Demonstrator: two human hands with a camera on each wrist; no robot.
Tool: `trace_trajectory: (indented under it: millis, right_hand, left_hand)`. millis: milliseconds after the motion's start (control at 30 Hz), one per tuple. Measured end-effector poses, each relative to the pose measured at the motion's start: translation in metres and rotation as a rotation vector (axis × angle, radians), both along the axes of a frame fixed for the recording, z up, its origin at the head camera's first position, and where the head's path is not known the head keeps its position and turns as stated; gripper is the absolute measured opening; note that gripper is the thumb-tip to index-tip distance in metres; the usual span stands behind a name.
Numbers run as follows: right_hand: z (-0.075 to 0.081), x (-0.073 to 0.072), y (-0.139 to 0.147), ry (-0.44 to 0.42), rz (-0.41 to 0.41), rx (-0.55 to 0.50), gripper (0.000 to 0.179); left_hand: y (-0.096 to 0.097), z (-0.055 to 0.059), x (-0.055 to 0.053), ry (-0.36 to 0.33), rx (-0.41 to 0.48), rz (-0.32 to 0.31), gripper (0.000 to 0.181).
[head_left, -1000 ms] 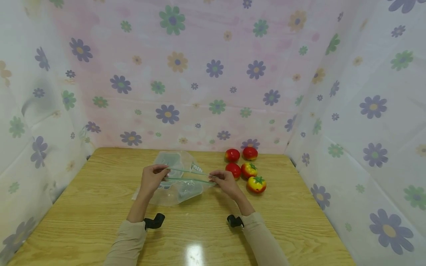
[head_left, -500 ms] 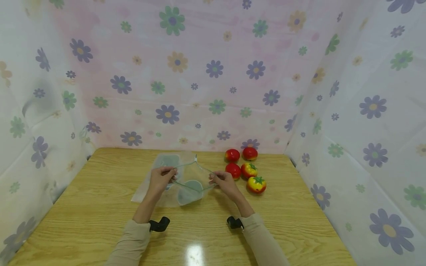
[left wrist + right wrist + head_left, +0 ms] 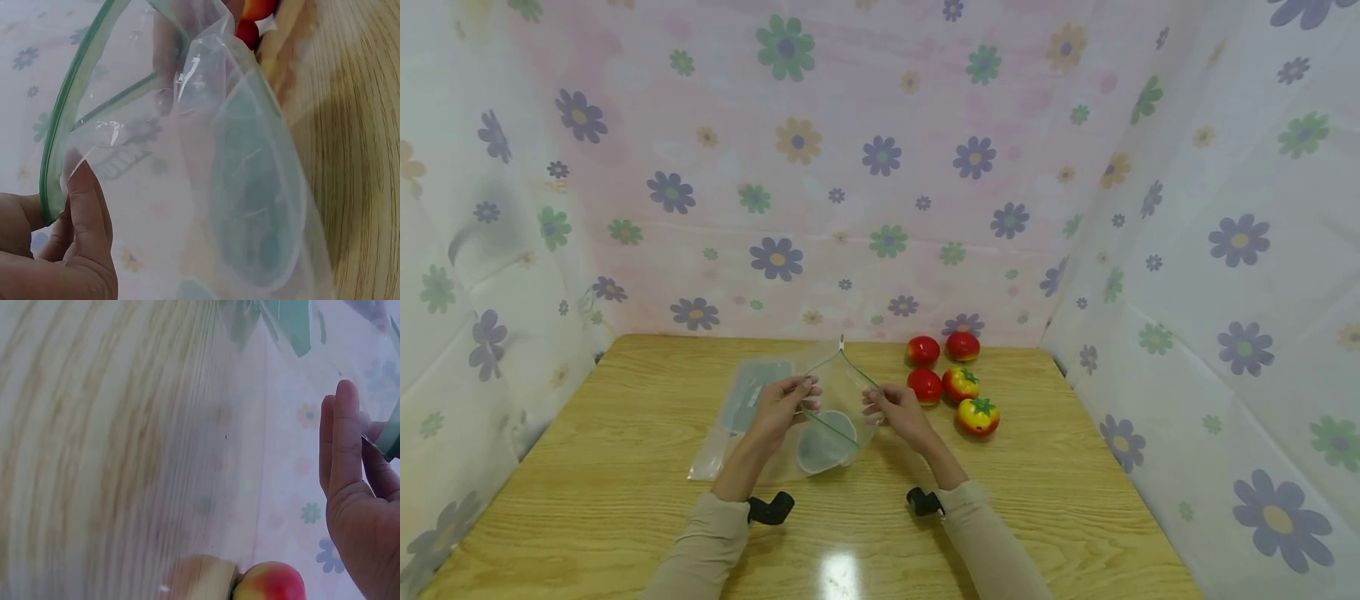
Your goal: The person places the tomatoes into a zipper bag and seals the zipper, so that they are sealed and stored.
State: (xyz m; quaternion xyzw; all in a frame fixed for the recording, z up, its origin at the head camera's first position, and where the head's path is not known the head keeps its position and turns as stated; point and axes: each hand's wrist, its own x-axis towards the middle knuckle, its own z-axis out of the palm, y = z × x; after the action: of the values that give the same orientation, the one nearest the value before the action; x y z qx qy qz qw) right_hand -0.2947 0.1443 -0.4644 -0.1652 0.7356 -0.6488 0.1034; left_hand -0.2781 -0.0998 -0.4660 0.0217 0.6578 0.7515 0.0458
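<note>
A clear plastic zip bag point(image 3: 760, 467) with a green seal strip and pale green printed patches stands between my hands over the table. My left hand point(image 3: 777, 414) pinches the left side of its mouth; in the left wrist view the thumb and fingers grip the green strip point(image 3: 59, 134). My right hand point(image 3: 904, 410) pinches the opposite side of the mouth, its other fingers fairly straight along the outside in the right wrist view. The mouth is spread into a diamond-shaped gap. Just right of my right hand lie toy tomatoes, a red one point(image 3: 924, 387) being nearest.
Several shiny red and yellow toy tomatoes cluster at the right, including a yellow-topped one point(image 3: 977, 417) with a green calyx. The wooden table point(image 3: 1045, 517) ends at a flowered cloth backdrop point(image 3: 880, 167). A black wrist mount point(image 3: 771, 507) sticks out from each sleeve.
The bag's mouth has gone from a narrow slit to a wide diamond. My left hand has moved right, closer to the right hand, which has shifted little. The toy tomatoes stay put.
</note>
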Motion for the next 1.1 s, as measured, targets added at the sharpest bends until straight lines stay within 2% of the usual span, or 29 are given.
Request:
trace_trajectory:
  millis: [167, 333, 600, 833, 1100]
  right_hand:
    - [-0.021, -0.009, -0.002, 0.03, 0.007, -0.011, 0.028]
    - [-0.034, -0.011, -0.006, 0.09, -0.017, 0.046, 0.024]
    - [-0.039, -0.01, -0.008, 0.088, -0.013, 0.054, 0.024]
    - [-0.038, -0.007, -0.008, 0.088, -0.002, 0.07, 0.026]
    - [-0.034, -0.004, -0.007, 0.081, -0.035, 0.119, 0.024]
  left_hand:
    - [0.006, -0.002, -0.003, -0.023, 0.098, 0.017, 0.039]
    - [0.011, -0.002, -0.004, -0.05, 0.132, 0.037, 0.04]
    - [0.014, -0.003, -0.005, -0.077, 0.129, 0.054, 0.041]
    - [0.015, -0.006, -0.003, -0.065, 0.057, 0.063, 0.039]
    - [0.018, -0.006, 0.001, -0.044, 0.032, 0.08, 0.035]
